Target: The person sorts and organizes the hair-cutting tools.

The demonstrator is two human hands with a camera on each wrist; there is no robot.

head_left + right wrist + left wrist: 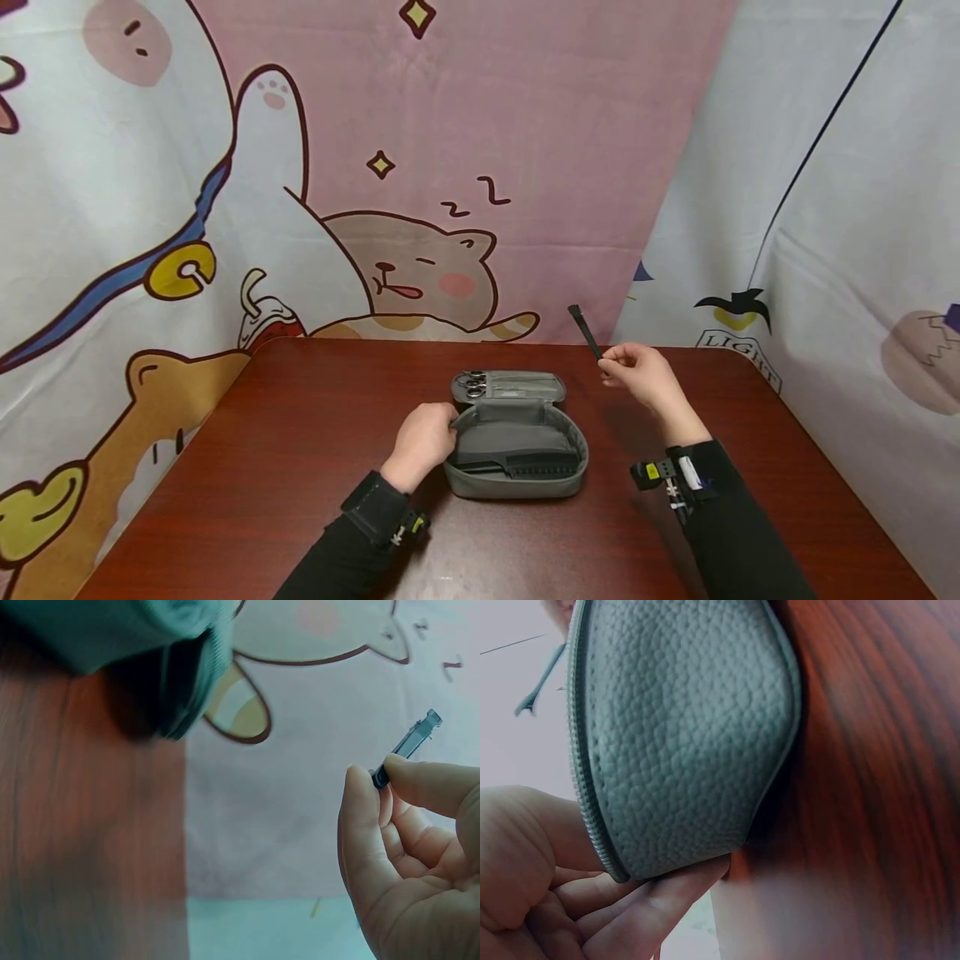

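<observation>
Grey leather case [516,450] open on the red-brown worktop [262,467].
Left hand [422,442] grips its left rim with curled fingers [652,900]; right hand [641,375], raised to its right, pinches a thin black stick [586,332].

**Table and what lies on it**

Table [262,467]: reddish-brown wood-grain top, rounded far corners, set against hanging cartoon-print cloth at the back and right side.

Grey case [516,450]: textured, zippered, lying open near the middle of the top, lid folded back flat on the far side. Its shell rests directly on the wood.
</observation>
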